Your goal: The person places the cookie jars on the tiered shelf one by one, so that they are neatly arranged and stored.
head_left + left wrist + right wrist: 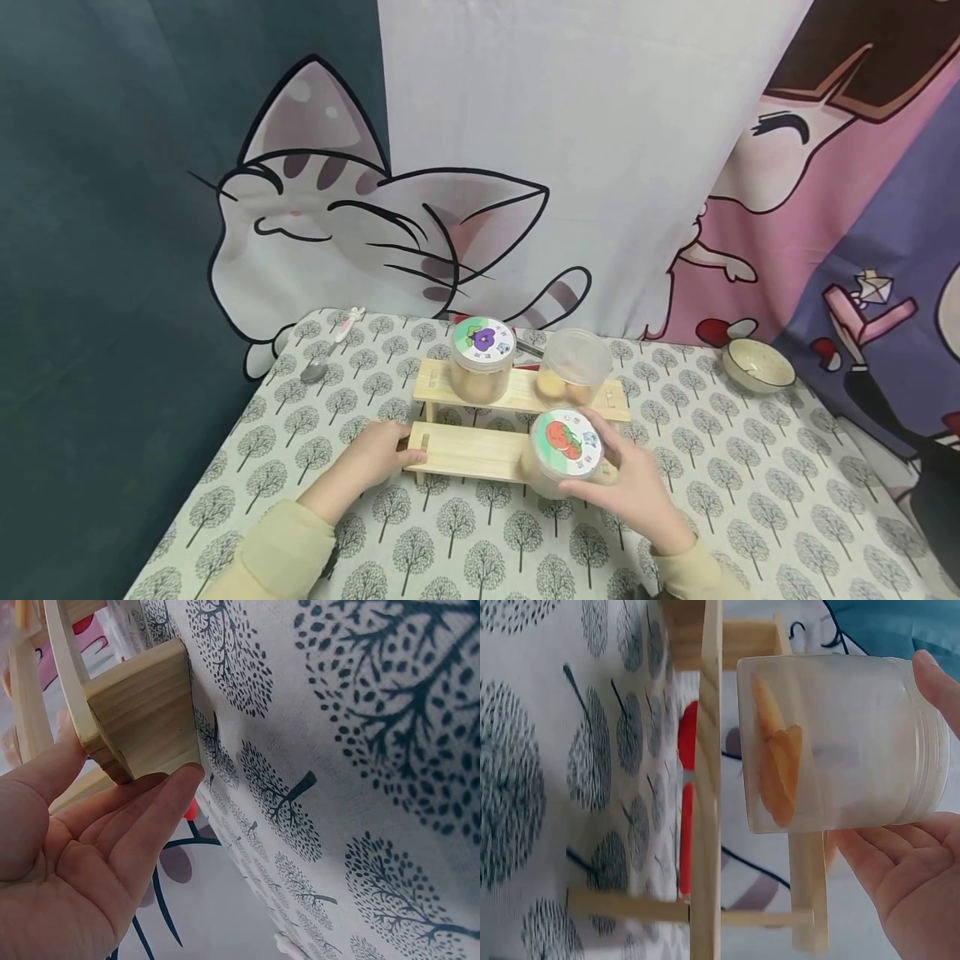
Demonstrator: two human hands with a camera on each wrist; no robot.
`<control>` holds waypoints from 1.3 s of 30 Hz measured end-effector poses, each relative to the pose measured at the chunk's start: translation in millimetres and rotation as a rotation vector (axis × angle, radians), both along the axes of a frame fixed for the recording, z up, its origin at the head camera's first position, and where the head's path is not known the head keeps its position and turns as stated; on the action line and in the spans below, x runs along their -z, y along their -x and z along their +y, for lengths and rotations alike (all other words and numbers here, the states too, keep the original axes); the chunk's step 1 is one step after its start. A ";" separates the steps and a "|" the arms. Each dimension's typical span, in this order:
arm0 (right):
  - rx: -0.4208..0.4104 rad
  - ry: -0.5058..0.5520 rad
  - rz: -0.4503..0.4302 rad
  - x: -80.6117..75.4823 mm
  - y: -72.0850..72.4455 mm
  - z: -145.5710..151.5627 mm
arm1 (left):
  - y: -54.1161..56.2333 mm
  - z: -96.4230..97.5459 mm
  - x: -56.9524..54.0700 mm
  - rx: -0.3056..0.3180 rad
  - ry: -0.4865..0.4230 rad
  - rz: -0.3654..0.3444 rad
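My right hand [628, 475] grips a clear plastic jar [840, 742] near its lid, thumb on one side and fingers on the other. Red fruit is pictured on the lid [566, 443], and a few orange-brown pieces [778, 761] lie at the bottom. The jar is over the right part of the lower step of a two-tier wooden rack [468, 450]; a narrow gap shows under its base in the right wrist view. At the rack's left end, my left hand [378, 454] pinches the lower step, thumb on top and fingers against the end piece [146, 709].
On the upper step stand a jar with a purple-flower lid [480, 379] and a translucent-topped jar [573, 367] with yellow and brown pieces. A spoon [330, 346] lies back left; a bowl [757, 365] sits back right. Something red with a dark handle [529, 348] shows behind the rack.
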State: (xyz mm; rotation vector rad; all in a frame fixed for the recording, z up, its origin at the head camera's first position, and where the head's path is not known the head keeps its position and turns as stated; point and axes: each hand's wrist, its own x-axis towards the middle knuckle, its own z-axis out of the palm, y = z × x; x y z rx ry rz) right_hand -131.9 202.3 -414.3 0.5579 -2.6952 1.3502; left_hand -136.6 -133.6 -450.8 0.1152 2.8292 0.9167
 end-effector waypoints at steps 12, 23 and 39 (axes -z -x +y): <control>-0.118 0.042 -0.023 4.3 5.7 -36.9 | 1.1 -1.8 1.3 0.006 0.030 -0.008; -0.125 0.041 -0.030 9.3 8.6 -62.8 | 0.6 -1.0 0.5 0.017 0.025 0.003; -0.080 0.086 -0.090 12.7 7.9 -85.4 | 0.6 0.0 0.8 0.008 0.002 0.009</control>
